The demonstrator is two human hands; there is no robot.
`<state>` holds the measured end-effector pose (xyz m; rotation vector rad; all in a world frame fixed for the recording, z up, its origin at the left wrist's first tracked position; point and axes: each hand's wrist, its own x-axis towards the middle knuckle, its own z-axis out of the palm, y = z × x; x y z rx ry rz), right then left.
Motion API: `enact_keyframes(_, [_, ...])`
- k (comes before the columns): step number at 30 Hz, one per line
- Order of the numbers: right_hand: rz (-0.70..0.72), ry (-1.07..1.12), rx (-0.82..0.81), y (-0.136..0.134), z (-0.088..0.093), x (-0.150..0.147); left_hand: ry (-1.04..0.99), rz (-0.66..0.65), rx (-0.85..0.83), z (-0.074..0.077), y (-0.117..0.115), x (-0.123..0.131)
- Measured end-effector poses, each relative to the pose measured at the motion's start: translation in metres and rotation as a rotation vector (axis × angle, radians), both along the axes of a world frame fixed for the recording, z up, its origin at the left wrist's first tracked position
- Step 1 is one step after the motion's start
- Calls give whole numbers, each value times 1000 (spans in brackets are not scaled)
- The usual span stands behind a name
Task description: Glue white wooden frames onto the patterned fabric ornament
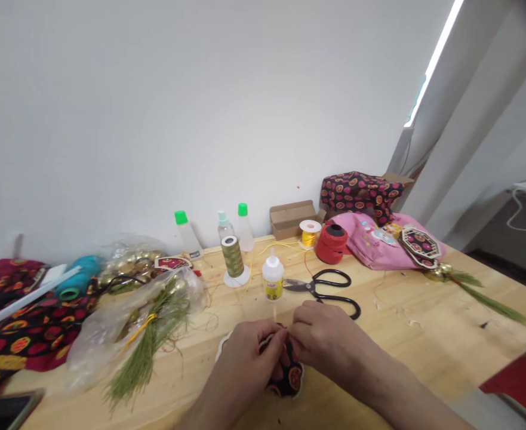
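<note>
Near the table's front edge, a dark fabric ornament [293, 376] with red and orange round motifs and a pale scalloped edge lies under my hands. My left hand [251, 355] grips it with thumb and fingers, covering much of it. My right hand [323, 334] is closed in a pinch at the ornament's upper part, fingertips close to those of the left. What the pinch holds is hidden. Just beyond stand a white glue bottle [272, 279] with a yellow label and black-handled scissors [323, 288], blades pointing left.
Behind are a green thread spool [232, 258], a red thread cone [332, 245], a yellow cord spool [308, 235] and green-capped bottles [245, 230]. Green tassel strands [148, 346] and plastic bags lie left; a pink cloth bag [370, 245] with an octagonal ornament [420, 245] sits right.
</note>
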<state>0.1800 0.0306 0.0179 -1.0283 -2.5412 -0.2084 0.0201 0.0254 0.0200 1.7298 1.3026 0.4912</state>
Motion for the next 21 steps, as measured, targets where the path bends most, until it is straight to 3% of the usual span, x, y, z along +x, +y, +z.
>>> enact_keyframes(4, [68,-16,95,2,-3,2,-64,12,-8,-7,-1,1])
enact_keyframes(9, [-28,282,169,1,-13,0,-261,46,-93,-10,-1,2])
enact_keyframes(17, [-155,702,-21,-5,-16,8,-463,200,-167,-9,-2,-3])
enact_keyframes(21, [-224,838,-145,-11,-14,18,-480,186,-193,-7,-4,0])
